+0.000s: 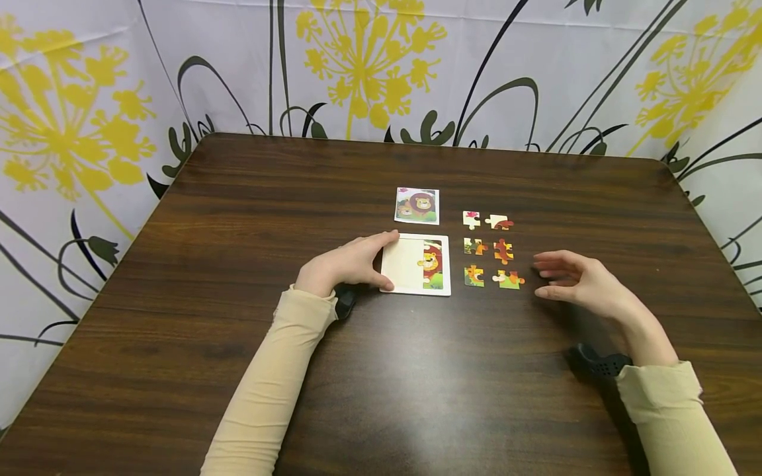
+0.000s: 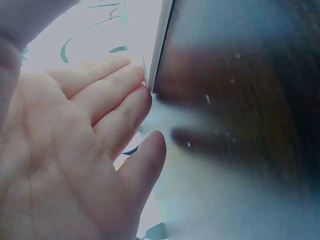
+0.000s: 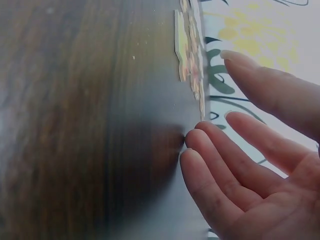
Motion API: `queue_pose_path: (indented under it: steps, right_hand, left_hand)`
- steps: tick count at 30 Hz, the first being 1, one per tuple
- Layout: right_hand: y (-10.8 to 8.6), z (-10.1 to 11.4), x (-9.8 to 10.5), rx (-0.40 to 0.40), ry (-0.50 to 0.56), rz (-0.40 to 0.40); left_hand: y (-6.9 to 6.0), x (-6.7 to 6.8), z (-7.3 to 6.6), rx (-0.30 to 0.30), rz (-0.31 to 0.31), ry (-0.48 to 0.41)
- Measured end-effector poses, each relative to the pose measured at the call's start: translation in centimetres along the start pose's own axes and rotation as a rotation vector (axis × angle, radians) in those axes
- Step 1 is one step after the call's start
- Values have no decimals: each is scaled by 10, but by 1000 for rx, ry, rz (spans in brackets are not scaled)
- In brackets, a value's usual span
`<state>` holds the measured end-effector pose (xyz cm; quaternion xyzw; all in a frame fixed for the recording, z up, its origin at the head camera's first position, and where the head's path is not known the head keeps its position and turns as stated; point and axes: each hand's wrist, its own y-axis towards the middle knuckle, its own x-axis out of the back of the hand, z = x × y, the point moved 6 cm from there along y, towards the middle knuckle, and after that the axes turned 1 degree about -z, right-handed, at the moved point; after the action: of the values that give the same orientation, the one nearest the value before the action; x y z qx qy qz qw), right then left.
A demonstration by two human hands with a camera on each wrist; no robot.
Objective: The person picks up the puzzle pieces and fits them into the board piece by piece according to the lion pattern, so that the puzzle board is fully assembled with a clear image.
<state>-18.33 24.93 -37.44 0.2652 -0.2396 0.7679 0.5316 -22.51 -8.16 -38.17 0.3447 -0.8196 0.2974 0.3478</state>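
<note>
From my remote station I am looking down on a shallow white puzzle tray (image 1: pixel 402 264), which is lying flat near the middle of the table (image 1: pixel 446 390). A fitted lion section (image 1: pixel 433 264) is filling its right-hand part: orange face, red mane, green below. The rest of the tray is showing bare cream.

The person's left hand (image 1: pixel 351 264) is resting at the tray's left edge, thumb and index finger spread apart, one touching the near corner and the other the far corner. In the left wrist view its fingers are stretching out nearly straight.

Just right of the tray, six loose puzzle pieces (image 1: pixel 503 251) are lying apart in two columns of three, coloured orange, red, green and pink.

The right hand (image 1: pixel 586 281) is hovering beside those pieces, holding nothing, its fingers loosely bent and its thumb standing apart from them.

Just beyond the tray, a square picture card (image 1: pixel 417 205) is showing a large maned lion and a smaller animal beside it.

Both arms are wearing cream sleeves (image 1: pixel 262 390) and dark wrist devices (image 1: pixel 598 362). Behind the dark wood-grain table, a white curtain (image 1: pixel 238 39) is displaying yellow flowers and grey-green stems.
</note>
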Motion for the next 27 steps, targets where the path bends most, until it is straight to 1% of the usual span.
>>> queue_pose_path:
  steps: [9,15,23,27]
  right_hand:
    - [9,1,-7,-25,-16,5]
    - [16,3,-13,-25,-39,-2]
    - [23,6,-19,-74,-102,7]
    - [26,9,-21,-81,-134,7]
  left_hand:
    - [1,-1,1,5,0,-2]
    - [2,-1,2,12,2,-4]
    - [3,-1,3,13,5,0]
    - [2,-1,3,11,1,4]
